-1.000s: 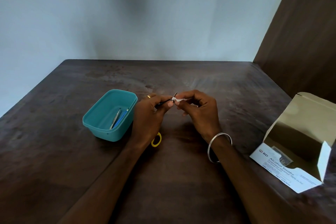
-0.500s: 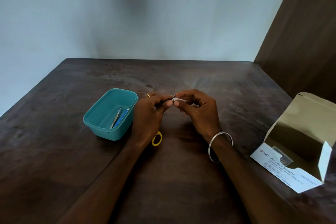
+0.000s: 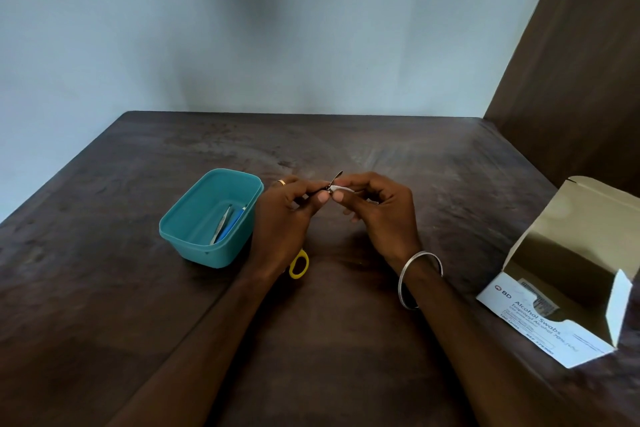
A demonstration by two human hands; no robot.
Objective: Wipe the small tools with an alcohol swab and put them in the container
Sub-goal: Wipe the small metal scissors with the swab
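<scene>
My left hand (image 3: 284,218) pinches a small dark metal tool (image 3: 336,177) above the middle of the table; only the tool's tip shows past my fingers. My right hand (image 3: 381,211) pinches a white alcohol swab (image 3: 341,188) against that tool. A teal plastic container (image 3: 180,229) stands to the left of my left hand, holding metal tweezers (image 3: 221,225) and a blue-handled tool (image 3: 231,225). A yellow handle loop (image 3: 298,264), apparently of small scissers, lies on the table under my left wrist; the remainder is hidden.
An open cardboard box of alcohol swabs (image 3: 540,319) lies at the right, near the table's edge, its flap raised. The dark wooden table (image 3: 346,357) meets a pale wall at the back and a brown panel at the right.
Both hands stay together over the table's middle; the swab has shifted slightly along the tool. Nothing else has moved.
</scene>
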